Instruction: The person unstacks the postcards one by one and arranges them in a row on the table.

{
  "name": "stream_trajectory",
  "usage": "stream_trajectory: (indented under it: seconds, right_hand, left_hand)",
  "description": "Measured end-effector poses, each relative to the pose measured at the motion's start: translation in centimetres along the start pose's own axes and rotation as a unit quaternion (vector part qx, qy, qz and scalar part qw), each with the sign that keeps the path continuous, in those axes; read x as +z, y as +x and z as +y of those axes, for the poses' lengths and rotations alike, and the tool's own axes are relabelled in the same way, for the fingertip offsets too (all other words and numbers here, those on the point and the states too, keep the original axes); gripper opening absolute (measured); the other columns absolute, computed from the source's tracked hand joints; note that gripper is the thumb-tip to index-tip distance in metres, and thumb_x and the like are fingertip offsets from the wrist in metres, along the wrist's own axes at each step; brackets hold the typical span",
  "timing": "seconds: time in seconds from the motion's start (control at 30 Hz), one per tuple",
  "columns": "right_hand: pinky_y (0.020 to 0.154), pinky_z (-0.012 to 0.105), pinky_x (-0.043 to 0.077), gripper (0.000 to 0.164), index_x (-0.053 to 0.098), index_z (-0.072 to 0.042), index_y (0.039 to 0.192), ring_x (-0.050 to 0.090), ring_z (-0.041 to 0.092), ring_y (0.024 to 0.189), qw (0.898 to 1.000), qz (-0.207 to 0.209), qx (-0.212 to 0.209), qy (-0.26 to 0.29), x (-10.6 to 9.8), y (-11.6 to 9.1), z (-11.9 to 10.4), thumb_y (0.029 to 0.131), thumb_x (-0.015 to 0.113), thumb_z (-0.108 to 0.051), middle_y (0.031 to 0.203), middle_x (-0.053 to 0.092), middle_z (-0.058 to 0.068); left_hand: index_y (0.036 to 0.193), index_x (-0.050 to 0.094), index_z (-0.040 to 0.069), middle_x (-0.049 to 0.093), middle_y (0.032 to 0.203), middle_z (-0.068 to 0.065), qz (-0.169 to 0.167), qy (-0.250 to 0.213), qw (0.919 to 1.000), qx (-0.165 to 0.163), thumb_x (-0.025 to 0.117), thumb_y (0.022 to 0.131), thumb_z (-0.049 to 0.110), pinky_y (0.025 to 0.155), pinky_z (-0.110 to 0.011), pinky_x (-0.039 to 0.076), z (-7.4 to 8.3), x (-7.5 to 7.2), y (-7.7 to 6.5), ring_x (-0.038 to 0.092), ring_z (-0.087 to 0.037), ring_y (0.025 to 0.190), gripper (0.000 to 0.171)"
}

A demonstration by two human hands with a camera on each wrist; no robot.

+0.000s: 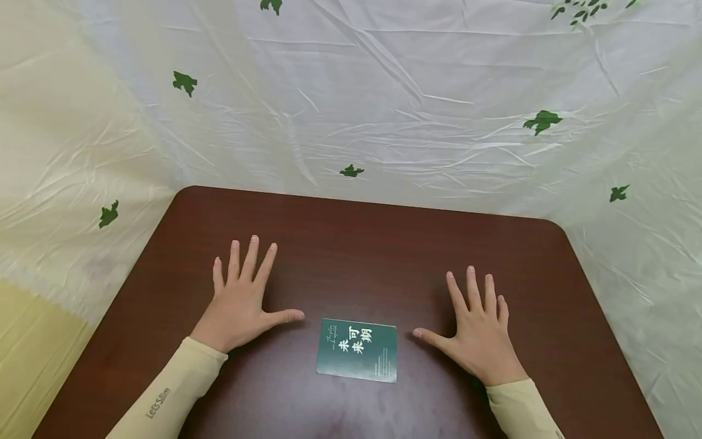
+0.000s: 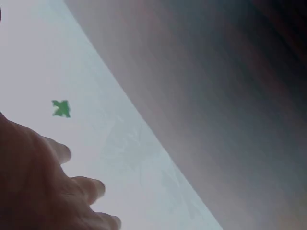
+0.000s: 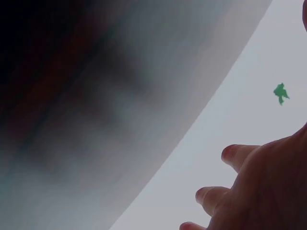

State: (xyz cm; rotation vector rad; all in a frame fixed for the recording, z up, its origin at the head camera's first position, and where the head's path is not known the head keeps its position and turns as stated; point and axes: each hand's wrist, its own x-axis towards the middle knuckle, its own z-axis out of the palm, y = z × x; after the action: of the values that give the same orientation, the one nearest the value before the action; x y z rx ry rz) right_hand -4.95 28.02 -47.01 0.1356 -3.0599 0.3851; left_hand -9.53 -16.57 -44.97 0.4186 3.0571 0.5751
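A dark green booklet point(image 1: 358, 360) with white Chinese characters on its cover lies flat on the brown table point(image 1: 373, 262), between the two hands. My left hand point(image 1: 238, 308) is to its left, fingers spread and straight, the thumb pointing toward the booklet's upper left corner. To the right of the booklet is my right hand point(image 1: 479, 338), likewise spread, its thumb tip a short way from the booklet's right edge. Neither hand holds anything. In the left wrist view, part of the left hand point(image 2: 38, 182) shows at lower left; the right wrist view has the right hand point(image 3: 264, 187) at lower right.
A white cloth point(image 1: 384, 91) with green leaf shapes hangs behind the table and along both sides. The table's rounded far corners and its back edge meet this cloth. Both forearms wear pale yellow sleeves point(image 1: 170, 390).
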Motion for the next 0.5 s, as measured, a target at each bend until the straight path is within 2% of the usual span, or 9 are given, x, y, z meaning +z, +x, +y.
stream_trajectory:
  seconds: [0.17, 0.3, 0.5]
  right_hand:
    - [0.123, 0.079, 0.013, 0.127, 0.018, -0.022, 0.175, -0.002, 0.051, 0.168, 1.0, 0.006, -0.017, 0.001, 0.7, 0.0, -1.5, 0.081, 0.069, -0.089, 0.184, -0.003, 0.012]
    - [0.123, 0.076, 0.017, 0.126, 0.022, -0.023, 0.175, 0.005, 0.05, 0.168, 0.999, 0.016, -0.04, 0.005, 1.0, -0.1, -2.6, 0.079, 0.07, -0.089, 0.184, 0.0, 0.011]
    - [0.124, 0.071, 0.025, 0.125, 0.029, -0.025, 0.173, 0.016, 0.046, 0.167, 0.997, 0.001, -0.076, 0.014, 1.4, -0.3, -4.7, 0.076, 0.068, -0.094, 0.183, 0.014, 0.013]
  left_hand:
    - [0.175, 0.001, 0.032, -0.011, 0.184, -0.004, 0.002, -0.009, 0.9995, 0.031, 0.067, 0.076, 0.095, 0.128, -0.079, -0.001, 2.2, 0.8, -0.2, -0.015, -0.044, 0.169, 0.134]
    - [0.176, 0.005, 0.027, -0.011, 0.184, -0.003, -0.018, -0.022, 0.9981, 0.054, 0.07, 0.073, 0.094, 0.129, -0.077, -0.003, 3.8, 1.9, -0.5, -0.014, -0.043, 0.169, 0.138]
    - [0.176, 0.007, 0.022, -0.012, 0.184, -0.002, -0.042, -0.038, 0.9936, 0.097, 0.071, 0.075, 0.092, 0.131, -0.074, 0.002, 5.5, 3.5, -1.1, -0.012, -0.039, 0.17, 0.139]
